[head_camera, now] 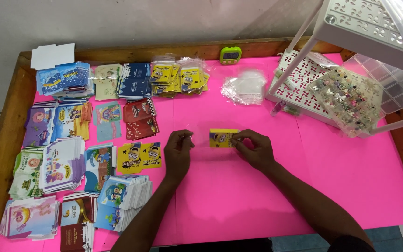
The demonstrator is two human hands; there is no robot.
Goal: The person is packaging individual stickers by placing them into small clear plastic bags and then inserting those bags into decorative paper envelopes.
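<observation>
My right hand (253, 148) pinches a small yellow cartoon card (222, 138) at its right end, just above the pink table top (239, 196). A clear plastic sleeve (200, 135), hard to make out, stretches from the card toward my left hand (179, 150), whose fingertips are pinched on its left edge. Both hands hover near the middle of the table, about a card's length apart.
Stacks of printed cards (66, 163) cover the left side, with yellow cartoon cards (140, 157) beside my left hand. A pile of clear sleeves (246, 87), a green timer (230, 55), a white rack (299, 77) and a clear box of small trinkets (348, 100) sit at the back and right.
</observation>
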